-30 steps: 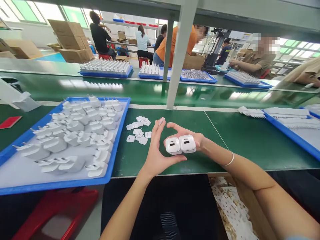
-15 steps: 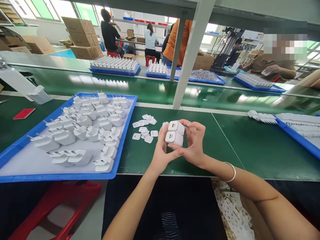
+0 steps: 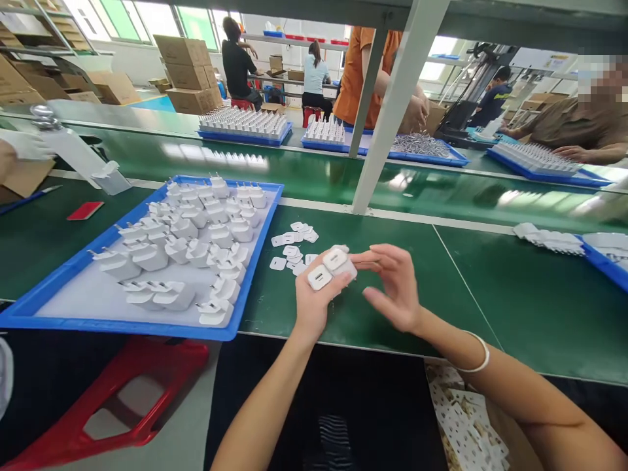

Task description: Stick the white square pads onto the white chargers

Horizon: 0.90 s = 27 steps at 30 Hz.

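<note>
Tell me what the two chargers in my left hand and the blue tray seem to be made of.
The two chargers look like white moulded plastic, smooth with a slight sheen, held in the left hand. The blue tray looks like rigid plastic, uniform in colour with a raised rim.

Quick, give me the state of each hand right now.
Left hand: closed on two white chargers.
Right hand: open, fingers spread, holding nothing, just beside the chargers.

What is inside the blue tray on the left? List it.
The blue tray holds a white liner with many loose white plug chargers, prongs pointing various ways. Its near-left area shows bare liner. Whatever lies under the chargers is covered.
</note>
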### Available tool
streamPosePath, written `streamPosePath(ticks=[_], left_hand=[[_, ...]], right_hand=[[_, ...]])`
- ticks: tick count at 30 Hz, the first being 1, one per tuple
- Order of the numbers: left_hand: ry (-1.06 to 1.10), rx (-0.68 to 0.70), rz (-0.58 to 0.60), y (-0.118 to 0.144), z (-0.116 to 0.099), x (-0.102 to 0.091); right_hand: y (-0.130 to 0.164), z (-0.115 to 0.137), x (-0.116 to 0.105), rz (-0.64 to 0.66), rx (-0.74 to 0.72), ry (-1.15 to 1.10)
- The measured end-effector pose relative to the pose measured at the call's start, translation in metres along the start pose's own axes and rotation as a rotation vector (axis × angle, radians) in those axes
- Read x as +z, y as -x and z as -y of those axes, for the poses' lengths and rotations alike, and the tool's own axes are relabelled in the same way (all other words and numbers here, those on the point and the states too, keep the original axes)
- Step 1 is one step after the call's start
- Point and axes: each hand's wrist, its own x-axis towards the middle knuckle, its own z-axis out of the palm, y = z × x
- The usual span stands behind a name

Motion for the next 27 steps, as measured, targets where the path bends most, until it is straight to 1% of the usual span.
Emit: streamPosePath(ticks=[2, 3, 4, 5, 6, 8, 11, 14, 17, 20, 22, 23, 27], left_hand=[[-0.185, 0.133, 0.212, -0.001, -0.007, -0.013], [-0.267, 0.181, 0.285, -0.001, -0.010, -0.018], [-0.322, 0.203, 0.328, -0.001, -0.012, -0.021], [-0.341, 0.194, 0.346, 0.000, -0.013, -0.024], [-0.326, 0.155, 0.343, 0.001, -0.014, -0.026], [-0.229, 0.006, 0.332, 0.001, -0.013, -0.029], [-0.046, -0.250, 0.314, 0.001, -0.012, -0.032], [0.097, -0.412, 0.306, -0.001, -0.012, -0.035], [0.175, -0.493, 0.276, -0.002, -0.014, -0.037], [0.170, -0.545, 0.223, -0.003, -0.014, -0.036], [0.172, -0.572, 0.208, -0.003, -0.015, -0.034], [0.180, -0.577, 0.203, -0.003, -0.015, -0.033], [0.195, -0.565, 0.173, -0.004, -0.016, -0.032]], right_hand=[[-0.006, 0.002, -0.008, -0.076, 0.177, -0.102], [-0.009, 0.003, -0.012, -0.080, 0.252, -0.133], [-0.011, 0.003, -0.014, -0.051, 0.315, -0.160], [-0.014, 0.002, -0.016, 0.003, 0.367, -0.186], [-0.016, 0.002, -0.017, 0.061, 0.409, -0.205], [-0.019, 0.002, -0.019, 0.129, 0.462, -0.209], [-0.020, 0.003, -0.020, 0.138, 0.490, -0.180], [-0.020, 0.005, -0.022, 0.154, 0.491, -0.148], [-0.020, 0.006, -0.024, 0.183, 0.461, -0.055], [-0.023, 0.007, -0.028, 0.286, 0.363, 0.141], [-0.026, 0.007, -0.032, 0.329, 0.318, 0.238], [-0.027, 0.007, -0.034, 0.329, 0.323, 0.256], [-0.029, 0.007, -0.040, 0.287, 0.418, 0.257]])
